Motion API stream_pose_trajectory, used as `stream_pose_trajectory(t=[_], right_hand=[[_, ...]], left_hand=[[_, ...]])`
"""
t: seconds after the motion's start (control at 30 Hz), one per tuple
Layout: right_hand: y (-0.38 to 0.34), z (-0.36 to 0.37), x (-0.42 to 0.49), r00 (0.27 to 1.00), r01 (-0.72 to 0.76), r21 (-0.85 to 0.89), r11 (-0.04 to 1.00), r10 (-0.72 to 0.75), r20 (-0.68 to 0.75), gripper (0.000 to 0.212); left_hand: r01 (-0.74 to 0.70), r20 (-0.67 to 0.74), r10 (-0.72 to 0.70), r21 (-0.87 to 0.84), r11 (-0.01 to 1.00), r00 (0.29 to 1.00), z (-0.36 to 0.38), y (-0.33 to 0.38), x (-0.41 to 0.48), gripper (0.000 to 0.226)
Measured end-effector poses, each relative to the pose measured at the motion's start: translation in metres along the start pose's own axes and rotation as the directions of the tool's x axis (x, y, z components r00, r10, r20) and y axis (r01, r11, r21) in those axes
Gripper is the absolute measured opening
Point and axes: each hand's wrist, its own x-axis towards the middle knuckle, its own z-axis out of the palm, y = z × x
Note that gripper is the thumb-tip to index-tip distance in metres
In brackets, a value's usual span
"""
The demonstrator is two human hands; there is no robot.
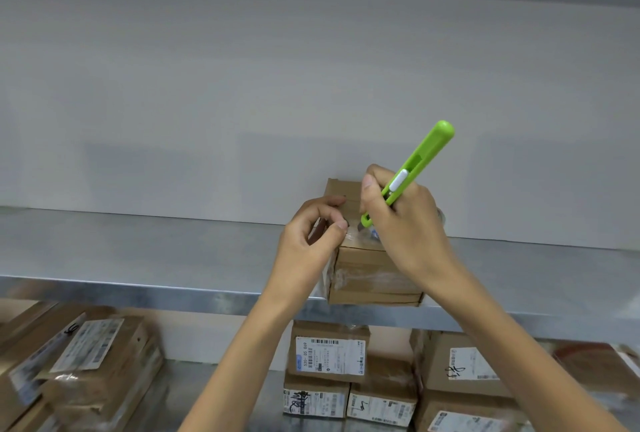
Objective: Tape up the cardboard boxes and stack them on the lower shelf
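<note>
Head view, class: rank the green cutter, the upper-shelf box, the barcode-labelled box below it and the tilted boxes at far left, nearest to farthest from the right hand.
1. green cutter, held in the grip of the right hand.
2. upper-shelf box, directly beneath the hand.
3. barcode-labelled box, lower shelf, just below.
4. tilted boxes, lower shelf, far left.

a stockroom — metal shelving (138, 289) holding labelled cardboard parcels (327, 350) against a bare wall (242, 85).
</note>
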Motion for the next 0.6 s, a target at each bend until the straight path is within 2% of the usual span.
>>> stream_pose_trajectory(t=[0.1, 0.2, 0.33, 0.4, 0.47, 0.6], right_hand=[[-0.002, -0.003, 0.003, 0.998, -0.057, 0.165, 0.985, 0.062, -0.023, 0.036], [-0.001, -0.003, 0.004, 0.996, -0.083, 0.237, 0.968, 0.088, -0.008, 0.036], [0.004, -0.023, 0.013, 0.993, -0.072, 0.451, 0.890, 0.105, -0.047, 0.030], [0.015, -0.038, 0.017, 0.998, -0.019, 0.388, 0.921, 0.042, -0.052, 0.018], [0.030, -0.048, 0.020, 0.999, 0.006, 0.242, 0.970, 0.002, -0.034, 0.007], [0.065, -0.052, 0.013, 0.997, 0.063, -0.013, 0.998, -0.063, -0.040, 0.009]], left_hand=[[0.001, 0.000, -0.001, 0.011, 1.000, 1.000, 0.000, 0.000, 0.000, 0.015], [0.004, 0.005, -0.004, 0.002, 1.000, 1.000, 0.001, 0.000, 0.000, 0.015], [0.016, -0.003, -0.016, 0.030, 0.999, 1.000, -0.001, 0.000, 0.004, 0.017], [0.027, -0.006, -0.027, 0.059, 0.998, 1.000, -0.001, 0.000, 0.006, 0.011], [0.035, -0.025, -0.033, 0.102, 0.994, 0.999, -0.001, 0.000, 0.007, 0.014], [0.061, -0.067, -0.053, 0.136, 0.989, 0.996, 0.006, 0.003, 0.009, 0.016]])
